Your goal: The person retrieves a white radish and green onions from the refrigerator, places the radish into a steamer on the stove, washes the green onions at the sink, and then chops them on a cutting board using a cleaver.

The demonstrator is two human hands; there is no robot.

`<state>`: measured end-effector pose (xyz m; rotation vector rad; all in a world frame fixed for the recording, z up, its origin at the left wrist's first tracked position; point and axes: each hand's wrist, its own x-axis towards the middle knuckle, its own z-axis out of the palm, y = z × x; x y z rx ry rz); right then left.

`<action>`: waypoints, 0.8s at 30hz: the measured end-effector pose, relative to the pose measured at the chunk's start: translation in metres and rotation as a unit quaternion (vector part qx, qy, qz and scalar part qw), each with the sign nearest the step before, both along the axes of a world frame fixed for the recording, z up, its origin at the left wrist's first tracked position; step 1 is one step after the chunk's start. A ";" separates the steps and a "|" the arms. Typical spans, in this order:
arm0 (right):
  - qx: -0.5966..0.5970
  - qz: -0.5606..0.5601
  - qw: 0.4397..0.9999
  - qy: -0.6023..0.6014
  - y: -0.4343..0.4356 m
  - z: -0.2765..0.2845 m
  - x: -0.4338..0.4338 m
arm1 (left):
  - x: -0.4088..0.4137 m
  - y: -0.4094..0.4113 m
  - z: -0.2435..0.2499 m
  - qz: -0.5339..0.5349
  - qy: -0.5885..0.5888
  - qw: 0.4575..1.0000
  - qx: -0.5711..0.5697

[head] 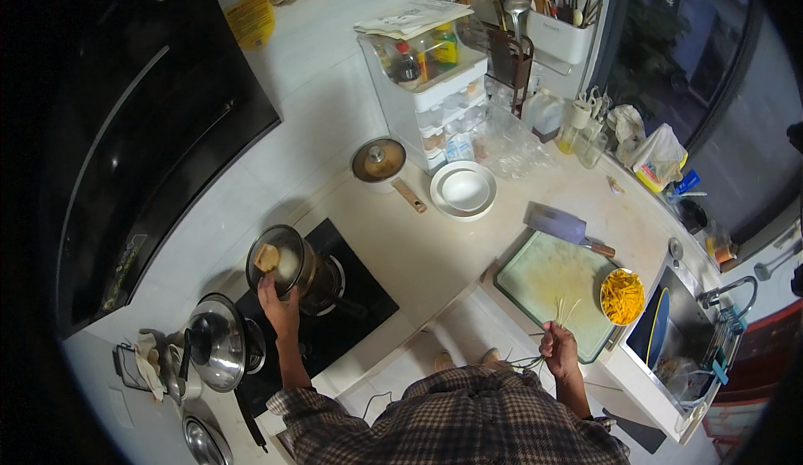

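Note:
My left hand point(278, 308) reaches over the hob and grips the wooden knob of a glass lid point(287, 263). The lid is tilted above a dark pot point(323, 277) that stands on the back burner. It hides most of the pot's inside. In my right hand point(559, 347) is a small bunch of thin green stems point(563, 314), their ends poking out on both sides of the fist. That hand is over the near edge of a pale green cutting board point(552, 277). A bowl of yellow-orange vegetable strips point(622, 295) sits on the board's right corner.
A cleaver point(558, 223) lies behind the board. White bowls point(465, 190) and a lidded saucepan point(379, 161) stand farther back. At left, a wok with a domed lid point(216, 343) sits on the hob point(364, 289). The sink point(680, 302) is at right, with a dark range hood point(157, 120) overhead.

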<state>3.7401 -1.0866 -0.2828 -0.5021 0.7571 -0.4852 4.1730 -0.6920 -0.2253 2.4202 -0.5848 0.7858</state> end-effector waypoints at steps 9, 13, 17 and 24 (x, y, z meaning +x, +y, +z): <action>0.011 0.004 1.000 -0.013 -0.004 -0.005 0.009 | -0.085 -0.076 -0.011 -0.146 0.146 0.972 -0.114; -0.007 0.032 0.998 -0.047 0.002 0.001 0.030 | -0.150 -0.137 -0.055 -0.300 0.276 0.905 -0.124; -0.023 0.056 0.996 -0.065 0.007 0.018 0.050 | -0.230 -0.215 -0.036 -0.417 0.437 0.797 0.022; -0.041 0.088 0.989 -0.111 0.018 0.041 0.056 | -0.274 -0.241 -0.045 -0.574 0.497 0.649 0.045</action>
